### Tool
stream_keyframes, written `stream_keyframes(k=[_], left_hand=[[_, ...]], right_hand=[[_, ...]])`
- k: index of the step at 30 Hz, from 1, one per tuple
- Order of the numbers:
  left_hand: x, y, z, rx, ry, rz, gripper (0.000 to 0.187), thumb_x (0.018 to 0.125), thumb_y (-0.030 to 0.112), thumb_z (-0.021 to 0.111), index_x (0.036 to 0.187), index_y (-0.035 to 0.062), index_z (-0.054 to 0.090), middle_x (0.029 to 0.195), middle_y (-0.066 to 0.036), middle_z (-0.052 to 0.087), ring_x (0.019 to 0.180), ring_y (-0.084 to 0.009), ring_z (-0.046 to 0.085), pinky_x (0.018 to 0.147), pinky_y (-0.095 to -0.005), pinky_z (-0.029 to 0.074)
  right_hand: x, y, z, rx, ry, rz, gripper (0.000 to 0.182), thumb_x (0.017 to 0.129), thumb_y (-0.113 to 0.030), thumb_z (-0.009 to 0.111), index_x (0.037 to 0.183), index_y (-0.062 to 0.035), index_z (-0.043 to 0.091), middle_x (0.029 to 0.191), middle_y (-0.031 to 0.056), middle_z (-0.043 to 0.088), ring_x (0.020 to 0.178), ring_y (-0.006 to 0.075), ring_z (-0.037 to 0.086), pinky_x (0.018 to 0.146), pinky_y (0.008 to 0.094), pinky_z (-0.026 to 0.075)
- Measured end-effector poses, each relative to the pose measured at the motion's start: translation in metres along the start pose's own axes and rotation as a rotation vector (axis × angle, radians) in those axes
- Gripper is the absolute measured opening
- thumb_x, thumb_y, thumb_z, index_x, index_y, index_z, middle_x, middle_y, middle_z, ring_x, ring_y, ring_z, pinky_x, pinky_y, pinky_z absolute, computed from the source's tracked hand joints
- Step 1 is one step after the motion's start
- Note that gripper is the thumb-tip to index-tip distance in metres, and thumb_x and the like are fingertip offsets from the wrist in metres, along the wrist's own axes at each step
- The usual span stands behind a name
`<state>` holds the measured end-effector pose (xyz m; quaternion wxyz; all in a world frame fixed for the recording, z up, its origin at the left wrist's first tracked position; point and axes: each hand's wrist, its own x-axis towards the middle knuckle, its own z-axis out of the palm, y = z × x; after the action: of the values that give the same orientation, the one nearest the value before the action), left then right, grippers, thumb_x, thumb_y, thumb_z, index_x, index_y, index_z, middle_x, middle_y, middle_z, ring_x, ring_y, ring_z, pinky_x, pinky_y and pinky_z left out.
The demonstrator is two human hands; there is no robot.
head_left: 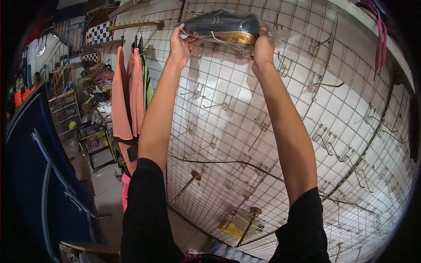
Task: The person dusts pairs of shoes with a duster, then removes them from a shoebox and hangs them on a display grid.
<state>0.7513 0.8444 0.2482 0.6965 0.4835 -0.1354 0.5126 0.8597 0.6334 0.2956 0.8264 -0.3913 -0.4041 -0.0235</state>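
Plastic-wrapped shoe [223,27] up at 12 o'clock — left hand [179,47] and right hand [263,49] both holding its ends, wire grid [245,118] behind.

Before me: white wall [245,153], wire grid [223,106]; lower left, pale tiled floor [103,193], blue panel [52,175].

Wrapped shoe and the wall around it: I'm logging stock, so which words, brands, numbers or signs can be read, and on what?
None can be read with certainty.
Wrapped shoe: a pale mark on its dark side, too blurred under the plastic to read.
Yellow item low by the grid: too small to tell any print.
Checkered panel: pattern, no legible text.
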Motion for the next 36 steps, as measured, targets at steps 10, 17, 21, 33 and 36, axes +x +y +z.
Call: stream_keyframes(k=[10,17,21,33,36], left_hand=[[-0.018,-0.003,0.0,-0.056,0.028,0.008,0.072,0.087,0.067,0.051,0.138,0.0169,0.043,0.123,-0.018,0.06,0.118,-0.038,0.058,0.095,-0.0533,0.036],[-0.036,0.005,0.008,-0.079,0.041,-0.007,0.091,0.087,0.073,0.048,0.154,0.0168,0.021,0.139,-0.025,0.047,0.125,-0.0448,0.052,0.104,-0.0596,0.028],[-0.049,0.008,0.015,-0.105,0.11,0.004,0.099,0.086,0.073,0.049,0.158,0.0163,0.012,0.148,-0.028,0.038,0.135,-0.0467,0.042,0.111,-0.0642,0.019],[-0.21,-0.028,0.02,-0.242,0.439,0.474,0.067,0.099,0.051,0.042,0.141,-0.0008,0.037,0.148,-0.024,0.038,0.138,-0.0413,0.036,0.114,-0.0578,0.022],[-0.33,-0.057,0.045,-0.216,0.519,0.491,0.054,0.1,0.046,0.043,0.129,0.001,0.043,0.134,-0.019,0.043,0.124,-0.0349,0.041,0.105,-0.0515,0.028]], right_hand=[[-0.004,0.006,-0.001,-0.012,-0.026,0.134,0.076,0.097,-0.046,0.058,0.143,0.0096,0.036,0.144,0.0224,0.049,0.13,0.03,0.049,0.11,0.0362,0.035],[-0.042,-0.017,0.0,-0.048,-0.013,0.11,0.079,0.095,-0.057,0.054,0.148,0.0001,0.04,0.153,0.0154,0.041,0.14,0.0265,0.036,0.116,0.0391,0.025],[-0.059,-0.018,-0.005,0.093,-0.155,0.114,0.085,0.096,-0.053,0.057,0.152,0.0049,0.028,0.158,0.018,0.033,0.143,0.027,0.032,0.118,0.0374,0.023],[-0.262,-0.082,-0.033,-0.229,-0.444,-0.049,0.101,0.089,-0.044,0.07,0.151,0.013,0.016,0.156,0.0389,0.017,0.15,0.0407,0.02,0.121,0.0496,0.018],[-0.336,-0.107,-0.09,-0.355,-0.716,-0.155,0.096,0.09,-0.039,0.072,0.15,0.0124,0.018,0.153,0.0453,0.013,0.147,0.0466,0.024,0.12,0.0501,0.018]])
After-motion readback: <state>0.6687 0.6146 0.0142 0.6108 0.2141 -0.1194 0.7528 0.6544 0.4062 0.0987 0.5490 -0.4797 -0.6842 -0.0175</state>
